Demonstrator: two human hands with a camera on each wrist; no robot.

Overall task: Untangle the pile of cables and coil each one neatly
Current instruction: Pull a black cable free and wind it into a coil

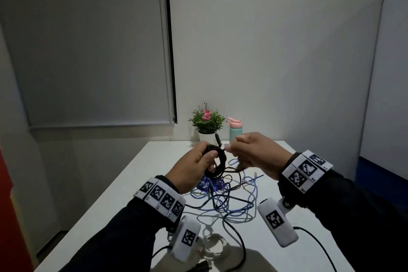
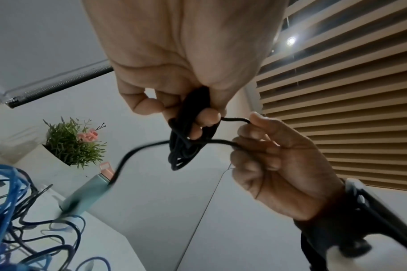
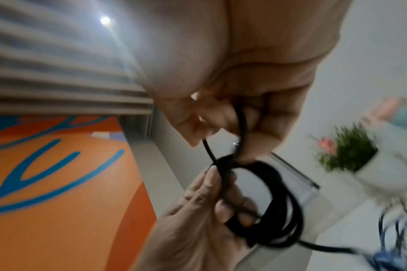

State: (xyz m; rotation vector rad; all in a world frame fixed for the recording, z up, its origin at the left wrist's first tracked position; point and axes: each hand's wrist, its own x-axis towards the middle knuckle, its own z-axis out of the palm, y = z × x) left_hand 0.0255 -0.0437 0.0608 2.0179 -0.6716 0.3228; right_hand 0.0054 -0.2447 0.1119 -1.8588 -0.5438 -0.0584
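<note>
The coil (image 1: 215, 164) could spring apart if the left hand (image 1: 194, 166) slackens, or its trailing end could snag in the pile (image 1: 223, 196) mid-counter. The left hand's fingers are curled round the black coil, held above the counter (image 1: 136, 183); the right hand (image 1: 254, 154) pinches the same cable's free strand just beside it.

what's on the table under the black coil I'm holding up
Under the black coil lies a loose tangle of blue cables and thin black cables on the white table. The left hand and its wrist hide some of the pile.
</note>
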